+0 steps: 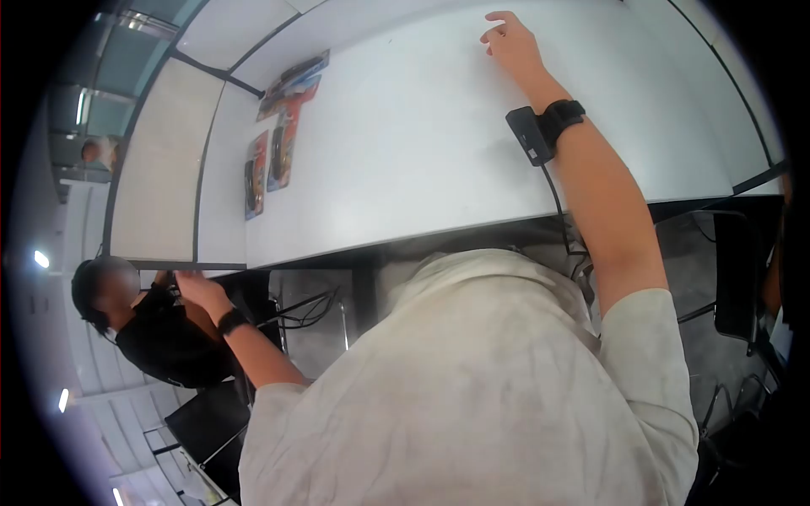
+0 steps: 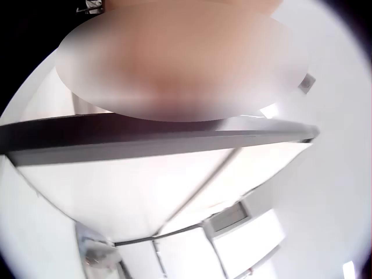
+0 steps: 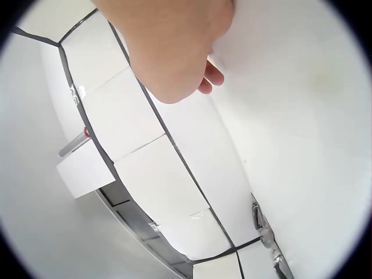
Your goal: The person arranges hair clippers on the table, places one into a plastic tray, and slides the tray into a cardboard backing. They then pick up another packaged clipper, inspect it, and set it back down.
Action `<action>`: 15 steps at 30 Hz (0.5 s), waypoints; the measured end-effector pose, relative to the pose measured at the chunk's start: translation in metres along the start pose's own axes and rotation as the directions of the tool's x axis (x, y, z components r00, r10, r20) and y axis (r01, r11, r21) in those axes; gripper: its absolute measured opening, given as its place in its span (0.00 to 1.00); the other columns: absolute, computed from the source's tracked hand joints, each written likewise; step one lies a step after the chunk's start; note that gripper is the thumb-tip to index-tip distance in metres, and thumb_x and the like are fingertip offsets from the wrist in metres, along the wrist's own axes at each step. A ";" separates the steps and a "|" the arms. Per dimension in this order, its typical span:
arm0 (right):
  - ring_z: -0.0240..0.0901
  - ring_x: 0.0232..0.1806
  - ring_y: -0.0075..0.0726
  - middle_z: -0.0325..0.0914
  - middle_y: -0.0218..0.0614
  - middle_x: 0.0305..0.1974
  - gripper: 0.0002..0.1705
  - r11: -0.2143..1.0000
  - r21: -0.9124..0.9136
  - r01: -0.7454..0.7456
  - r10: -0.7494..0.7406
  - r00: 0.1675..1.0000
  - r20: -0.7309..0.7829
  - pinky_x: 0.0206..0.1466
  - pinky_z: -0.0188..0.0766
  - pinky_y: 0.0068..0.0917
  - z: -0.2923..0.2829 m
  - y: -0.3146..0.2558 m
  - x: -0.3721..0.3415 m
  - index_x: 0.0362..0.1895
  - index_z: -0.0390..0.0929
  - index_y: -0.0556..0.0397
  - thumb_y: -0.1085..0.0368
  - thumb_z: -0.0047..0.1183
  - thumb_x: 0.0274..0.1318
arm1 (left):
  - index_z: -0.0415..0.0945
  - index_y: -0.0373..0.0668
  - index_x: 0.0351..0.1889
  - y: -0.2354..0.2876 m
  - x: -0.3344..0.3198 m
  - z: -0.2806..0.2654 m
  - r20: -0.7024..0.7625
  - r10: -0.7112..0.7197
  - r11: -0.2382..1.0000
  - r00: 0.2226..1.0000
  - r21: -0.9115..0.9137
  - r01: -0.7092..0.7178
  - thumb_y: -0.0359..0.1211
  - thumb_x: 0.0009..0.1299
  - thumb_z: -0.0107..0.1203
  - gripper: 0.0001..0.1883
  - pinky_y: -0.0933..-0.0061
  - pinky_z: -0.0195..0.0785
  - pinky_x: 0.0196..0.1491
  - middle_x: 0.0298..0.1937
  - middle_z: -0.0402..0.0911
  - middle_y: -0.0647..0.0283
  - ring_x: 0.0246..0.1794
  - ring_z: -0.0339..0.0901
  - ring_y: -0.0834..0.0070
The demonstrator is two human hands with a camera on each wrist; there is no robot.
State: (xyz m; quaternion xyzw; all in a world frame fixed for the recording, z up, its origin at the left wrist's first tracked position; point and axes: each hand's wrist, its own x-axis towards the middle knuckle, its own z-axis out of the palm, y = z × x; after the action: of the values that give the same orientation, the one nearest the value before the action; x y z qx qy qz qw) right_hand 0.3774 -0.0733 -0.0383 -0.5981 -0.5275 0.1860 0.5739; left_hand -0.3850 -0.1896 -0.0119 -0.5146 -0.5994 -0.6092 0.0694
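Over the white table (image 1: 405, 126), my right hand (image 1: 515, 49) reaches toward the far side, its fingers loosely bent with nothing between them. In the right wrist view, the heel of that hand fills the top and two fingertips (image 3: 213, 74) show past it. My left hand (image 1: 202, 291) is off the table at the left, by the lower end of the side partition, and appears to hold nothing. A blurred patch covers much of the top of the left wrist view. Several carded packs (image 1: 255, 177) with dark long items under clear plastic lie along the table's left side.
White partition panels (image 1: 156, 160) with dark frames border the table at the left and back. Close to my left hand, another person in a black shirt (image 1: 173, 346) sits beyond the partition. A cable (image 1: 554, 194) hangs from my right wrist camera. Dark chairs (image 1: 734, 270) stand at right.
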 end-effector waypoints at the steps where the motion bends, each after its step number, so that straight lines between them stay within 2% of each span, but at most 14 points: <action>1: 0.79 0.34 0.28 0.86 0.33 0.41 0.23 1.000 0.000 0.013 -0.013 1.000 -0.007 0.44 0.76 0.29 0.000 -0.001 -0.001 0.62 0.74 0.50 0.65 0.45 0.64 | 0.77 0.27 0.49 0.050 -0.005 0.002 -0.173 -0.255 0.912 0.951 -0.370 0.177 0.25 0.76 0.47 0.11 0.62 0.75 0.57 0.48 0.82 0.51 0.55 0.80 0.58; 2: 0.80 0.31 0.39 0.85 0.44 0.34 0.20 0.999 0.040 -0.031 0.034 0.998 -0.059 0.36 0.77 0.35 0.002 -0.012 0.002 0.59 0.74 0.57 0.72 0.45 0.63 | 0.78 0.27 0.49 0.077 -0.012 -0.002 -0.334 -0.211 0.963 0.919 -0.234 0.136 0.27 0.76 0.48 0.12 0.64 0.77 0.55 0.48 0.82 0.51 0.54 0.80 0.60; 3: 0.80 0.31 0.39 0.85 0.43 0.34 0.20 0.999 0.035 -0.022 0.023 0.998 -0.056 0.36 0.77 0.35 0.002 -0.013 0.001 0.59 0.74 0.57 0.72 0.45 0.64 | 0.78 0.27 0.49 0.099 -0.020 -0.005 -0.481 -0.144 0.989 0.865 -0.089 0.115 0.29 0.76 0.48 0.13 0.65 0.78 0.54 0.47 0.82 0.51 0.53 0.81 0.62; 5: 0.79 0.31 0.39 0.84 0.42 0.33 0.19 1.000 0.021 0.000 0.001 0.999 -0.046 0.37 0.76 0.36 0.001 -0.013 0.000 0.59 0.75 0.57 0.71 0.45 0.65 | 0.79 0.32 0.40 0.175 -0.046 0.015 -0.364 -0.061 0.979 0.929 -0.205 -0.017 0.30 0.76 0.48 0.11 0.74 0.67 0.38 0.36 0.78 0.61 0.36 0.73 0.72; 6: 0.80 0.29 0.38 0.84 0.41 0.31 0.18 1.000 0.010 0.019 -0.019 0.997 -0.079 0.37 0.77 0.36 0.006 -0.002 0.006 0.56 0.77 0.54 0.69 0.47 0.63 | 0.80 0.34 0.36 0.194 -0.053 0.025 -0.310 -0.013 0.960 0.951 -0.270 -0.075 0.30 0.76 0.48 0.12 0.78 0.61 0.29 0.30 0.76 0.66 0.27 0.68 0.77; 7: 0.81 0.30 0.40 0.85 0.42 0.32 0.18 0.999 0.001 0.037 -0.037 0.997 -0.073 0.38 0.77 0.36 0.006 -0.001 0.005 0.56 0.77 0.54 0.69 0.46 0.63 | 0.81 0.33 0.37 0.195 -0.051 0.031 -0.182 0.141 0.987 0.973 -0.055 -0.153 0.28 0.75 0.49 0.11 0.77 0.66 0.31 0.31 0.78 0.64 0.27 0.71 0.76; 8: 0.82 0.32 0.42 0.86 0.43 0.32 0.18 0.998 -0.006 0.058 -0.058 0.996 -0.067 0.39 0.78 0.37 0.006 0.000 0.004 0.56 0.76 0.55 0.69 0.45 0.63 | 0.82 0.32 0.42 0.200 -0.051 0.041 -0.008 0.093 0.996 0.996 0.017 -0.092 0.27 0.76 0.49 0.10 0.75 0.73 0.37 0.34 0.81 0.62 0.32 0.77 0.74; 9: 0.82 0.33 0.43 0.86 0.44 0.33 0.18 0.997 -0.012 0.078 -0.078 0.995 -0.062 0.40 0.78 0.38 0.006 0.001 0.004 0.56 0.76 0.55 0.69 0.44 0.63 | 0.82 0.32 0.48 0.196 -0.046 0.056 0.202 0.122 0.991 0.972 0.033 -0.131 0.28 0.78 0.50 0.11 0.73 0.77 0.46 0.38 0.84 0.59 0.38 0.83 0.72; 10: 0.81 0.33 0.38 0.86 0.40 0.36 0.19 0.998 -0.001 0.056 -0.056 0.998 -0.027 0.41 0.78 0.35 0.006 0.004 0.005 0.57 0.76 0.53 0.68 0.45 0.63 | 0.81 0.34 0.54 0.215 -0.042 0.074 0.462 0.165 0.962 0.872 0.120 -0.246 0.29 0.78 0.53 0.12 0.72 0.76 0.52 0.45 0.86 0.57 0.45 0.84 0.70; 11: 0.80 0.34 0.33 0.87 0.36 0.38 0.21 0.999 0.008 0.034 -0.034 0.999 0.008 0.43 0.77 0.32 0.004 0.008 0.005 0.59 0.76 0.51 0.66 0.45 0.63 | 0.80 0.36 0.58 0.217 -0.038 0.098 0.586 0.253 0.936 0.770 0.053 -0.348 0.30 0.78 0.55 0.14 0.67 0.74 0.57 0.50 0.86 0.55 0.49 0.83 0.68; 12: 0.79 0.34 0.27 0.87 0.32 0.40 0.22 1.000 0.015 0.011 -0.012 0.999 0.043 0.45 0.76 0.29 0.004 0.009 0.006 0.61 0.76 0.49 0.65 0.46 0.63 | 0.72 0.39 0.69 0.217 -0.030 0.118 0.773 0.127 0.970 0.621 0.035 -0.242 0.31 0.78 0.56 0.22 0.64 0.69 0.65 0.62 0.80 0.52 0.62 0.77 0.64; 14: 0.79 0.34 0.27 0.87 0.32 0.39 0.22 1.000 -0.025 0.012 -0.011 0.999 0.049 0.45 0.76 0.28 0.003 0.006 0.004 0.60 0.77 0.50 0.65 0.46 0.63 | 0.64 0.43 0.75 0.208 -0.031 0.170 0.841 0.380 0.875 0.386 -0.191 -0.444 0.38 0.78 0.57 0.29 0.58 0.63 0.71 0.71 0.71 0.45 0.73 0.67 0.56; 15: 0.79 0.34 0.27 0.87 0.31 0.39 0.22 0.999 -0.045 0.014 -0.012 0.999 0.053 0.45 0.76 0.28 0.003 0.005 0.003 0.60 0.77 0.50 0.64 0.46 0.63 | 0.62 0.44 0.77 0.187 -0.030 0.195 0.865 0.306 0.871 0.398 -0.086 -0.483 0.41 0.78 0.56 0.32 0.56 0.61 0.73 0.73 0.68 0.42 0.75 0.63 0.54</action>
State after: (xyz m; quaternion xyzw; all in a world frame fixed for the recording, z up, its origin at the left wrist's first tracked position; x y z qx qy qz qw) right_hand 0.3777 -0.0677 -0.0420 -0.6024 -0.5504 0.1859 0.5474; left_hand -0.1343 -0.0998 0.0419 -0.8652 -0.4648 -0.1819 -0.0482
